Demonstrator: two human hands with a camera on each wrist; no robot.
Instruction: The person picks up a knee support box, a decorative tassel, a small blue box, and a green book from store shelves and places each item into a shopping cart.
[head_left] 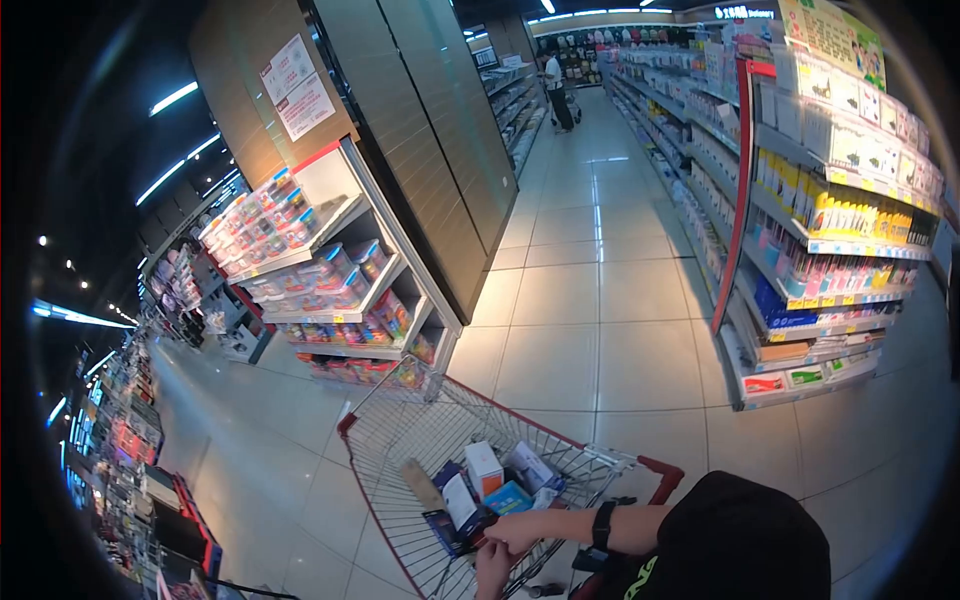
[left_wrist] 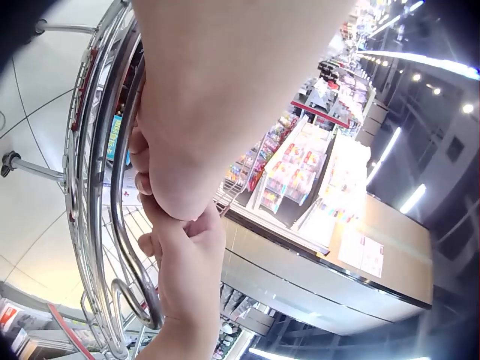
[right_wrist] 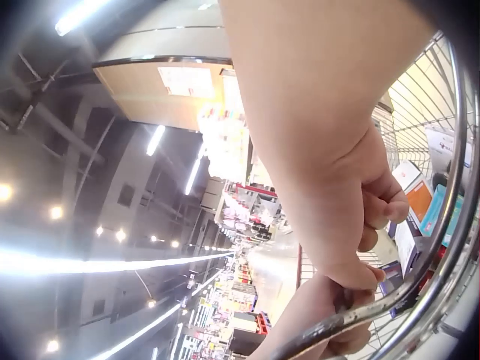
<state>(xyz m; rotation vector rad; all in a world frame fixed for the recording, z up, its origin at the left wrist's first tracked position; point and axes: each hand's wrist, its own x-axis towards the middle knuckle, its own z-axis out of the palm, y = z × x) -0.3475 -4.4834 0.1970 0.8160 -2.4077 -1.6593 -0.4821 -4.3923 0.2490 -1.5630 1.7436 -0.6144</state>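
Low in the head view, my right hand [head_left: 515, 531] and left hand [head_left: 491, 566] meet over the shopping cart [head_left: 395, 420], with loosely curled fingers. A dark band [head_left: 601, 527] circles the right wrist. In the left wrist view, the left hand [left_wrist: 180, 176] overlaps the right hand [left_wrist: 187, 262] beside metal rails [left_wrist: 127, 247]. The right wrist view has the right hand [right_wrist: 341, 202] with fingertips bent inward and its thumb close to the left hand, partly behind a rail. Neither hand shows an object in it. Inside the cart lie a white-and-orange box [head_left: 484, 468], a blue pack [head_left: 508, 497] and several other boxes.
A shelf of clear tubs [head_left: 345, 275] stands close beyond the cart at left, against a brown panelled wall [head_left: 420, 120]. On the right rises a stationery shelf [head_left: 840, 215]. A tiled aisle [head_left: 560, 290] runs between them towards a person [head_left: 556, 90] far off.
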